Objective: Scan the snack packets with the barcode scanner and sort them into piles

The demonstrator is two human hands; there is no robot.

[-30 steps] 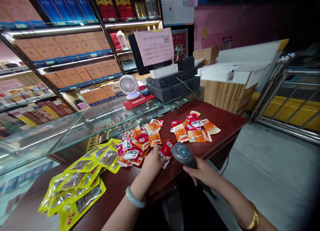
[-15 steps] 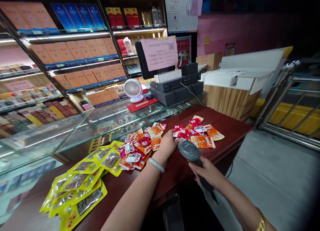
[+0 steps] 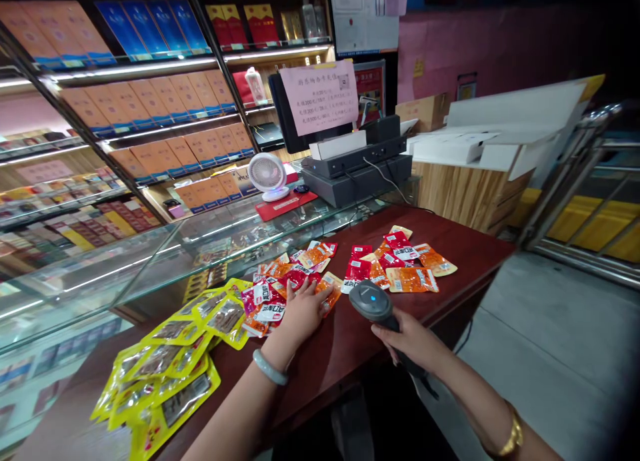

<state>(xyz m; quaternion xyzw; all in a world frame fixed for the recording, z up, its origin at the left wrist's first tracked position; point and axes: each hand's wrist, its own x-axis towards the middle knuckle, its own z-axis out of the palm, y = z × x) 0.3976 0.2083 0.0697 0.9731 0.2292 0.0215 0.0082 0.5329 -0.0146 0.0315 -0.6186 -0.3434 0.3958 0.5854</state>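
My left hand (image 3: 303, 312), a pale bangle on its wrist, lies with fingers spread over a pile of small red and orange snack packets (image 3: 270, 292). Its fingertips touch an orange packet (image 3: 330, 289) at the pile's right edge. In my right hand (image 3: 414, 341) is a dark grey barcode scanner (image 3: 371, 302), gripped by its handle, a blue light showing on its head. Beyond the scanner sits a second group of red and orange snack packets (image 3: 413, 279). Yellow snack bags (image 3: 167, 361) with clear windows lie overlapping at the left.
The dark red table (image 3: 465, 244) adjoins a glass display counter (image 3: 175, 248). Behind stand a small white fan (image 3: 267, 174), a monitor with a pink paper sign (image 3: 320, 98) and a cash drawer (image 3: 340, 184). Boxed goods fill the shelves; a metal railing (image 3: 560, 181) is at right.
My left hand has moved left and nearer, from the right-hand packets to the left pile, its fingers now spread. A blue light now shows on the scanner, still held in my right hand.
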